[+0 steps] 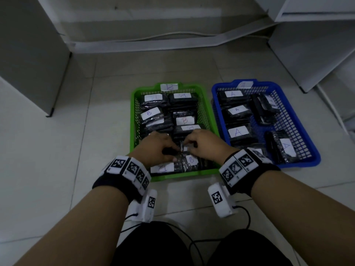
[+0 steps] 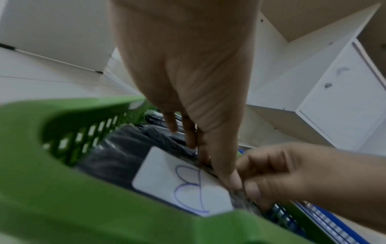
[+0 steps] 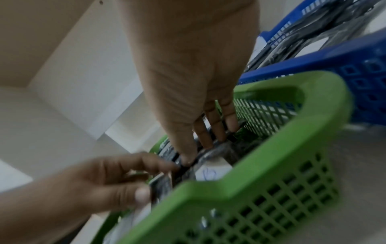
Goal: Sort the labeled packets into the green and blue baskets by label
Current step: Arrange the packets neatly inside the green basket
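Observation:
The green basket (image 1: 132, 120), tagged B, holds several black packets with white B labels. The blue basket (image 1: 299, 164) to its right holds several packets labeled A. Both hands are low inside the front middle of the green basket. My left hand (image 1: 163, 149) and right hand (image 1: 197, 145) meet over one black packet (image 1: 183, 149) that stands on its edge, each pinching it with thumb and fingers. Its label is hidden. In the left wrist view my left hand (image 2: 213, 156) pinches beside a flat B packet (image 2: 179, 183). In the right wrist view my right hand's thumb (image 3: 188, 156) presses the packet's edge (image 3: 179, 171).
The baskets stand side by side on a pale tiled floor (image 1: 57, 150). Grey cabinets (image 1: 28, 54) stand at the left, white shelving (image 1: 317, 45) at the right, and a cable (image 1: 153, 37) runs along the back wall. My knees (image 1: 153, 246) are at the bottom.

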A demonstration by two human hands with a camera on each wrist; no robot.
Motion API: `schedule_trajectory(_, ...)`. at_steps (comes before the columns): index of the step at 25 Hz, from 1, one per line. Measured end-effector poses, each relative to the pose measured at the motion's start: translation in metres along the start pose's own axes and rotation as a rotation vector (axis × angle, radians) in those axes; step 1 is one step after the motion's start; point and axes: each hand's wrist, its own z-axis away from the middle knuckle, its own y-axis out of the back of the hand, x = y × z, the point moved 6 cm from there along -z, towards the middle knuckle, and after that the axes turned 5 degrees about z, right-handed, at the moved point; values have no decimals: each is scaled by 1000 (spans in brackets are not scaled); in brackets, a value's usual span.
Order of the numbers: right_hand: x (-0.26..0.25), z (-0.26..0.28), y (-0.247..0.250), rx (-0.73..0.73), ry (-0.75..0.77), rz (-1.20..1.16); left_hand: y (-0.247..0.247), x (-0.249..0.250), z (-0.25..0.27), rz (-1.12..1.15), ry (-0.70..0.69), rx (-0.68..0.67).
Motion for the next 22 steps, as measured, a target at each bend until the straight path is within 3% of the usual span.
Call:
schedule_trajectory(2,-4,7,-6,-74,13,59,10,-6,5,54,32,68)
schedule_trajectory(5,-2,8,-12,-186,-20,136,12,-4,10,108,49,7)
schedule_trajectory(7,-2,-2,-1,-83,-32,100,16,0,8,85,12,26)
schedule_trajectory(10,2,-19,17,212,-85,4,28,-10,2,17,40,222)
schedule_trajectory(12,4,-28,12,181,-90,58,30,-21,-1,-16,89,250)
schedule_trajectory(16,8,-39,0,15,-47,82,18,-33,-5,-48,139,33)
schedule_trajectory(18,11,-48,7,100,-67,48,18,-35,-5,-28,141,49)
schedule_trajectory(20,16,-54,18,265,-120,-36,26,-35,-5,-25,133,169)
schedule_trajectory(22,20,-62,24,330,-141,-94,36,-36,-6,-95,150,287)
